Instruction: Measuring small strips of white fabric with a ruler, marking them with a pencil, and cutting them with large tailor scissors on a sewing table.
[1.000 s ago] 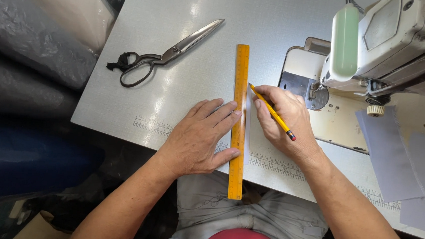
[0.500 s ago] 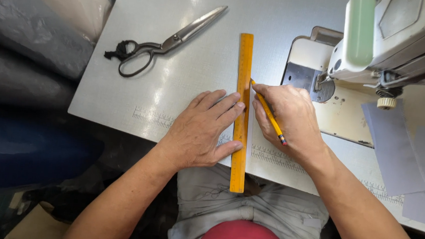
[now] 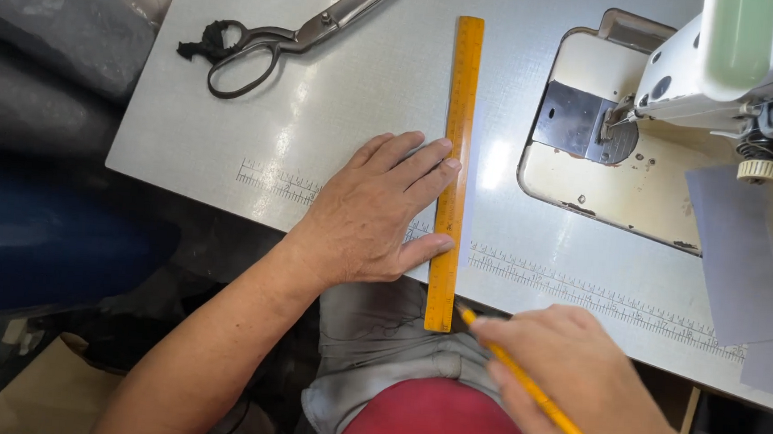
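Right hand [image 3: 587,381], partly cut off at the near edge, grips a pencil [image 3: 532,391], tip at the ruler's [image 3: 455,168] near end. Left hand [image 3: 378,212] lies flat, fingers spread, pinning it down. Scissors [image 3: 281,32] far left.

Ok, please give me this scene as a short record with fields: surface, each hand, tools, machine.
surface: pale table with a printed measuring scale along its near edge
left hand: left hand lies flat, fingertips pressing the ruler
ruler: orange ruler, lengthwise away from the person, near end past the table edge
right hand: right hand holds a yellow pencil, tip close to the ruler's near end
scissors: large dark scissors, far left on the table, untouched
machine: sewing machine at the right
cloth: grey fabric pieces by the machine
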